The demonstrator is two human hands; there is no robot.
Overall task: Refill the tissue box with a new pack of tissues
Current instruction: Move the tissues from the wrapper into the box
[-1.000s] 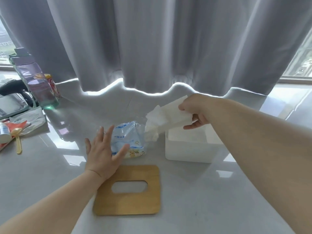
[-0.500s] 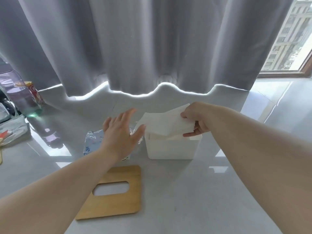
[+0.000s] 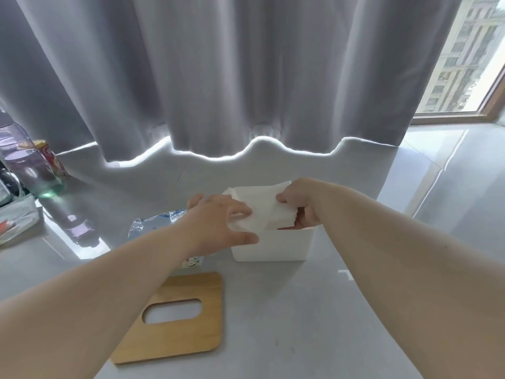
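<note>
A white stack of tissues hangs over the open white tissue box at the table's middle. My right hand grips the stack's right end. My left hand holds its left end, thumb below and fingers on top. The empty blue and clear plastic wrapper lies left of the box, partly hidden by my left forearm. The wooden lid with its oval slot lies flat in front, near me.
A grey curtain hangs behind the box down to the table. At the far left stand a purple water bottle, a red can and a packet. A window is at the right.
My left hand left the wrapper, swung right and took hold of the tissue stack's left end. The right hand lowered the stack onto the box. The view shifted right.
</note>
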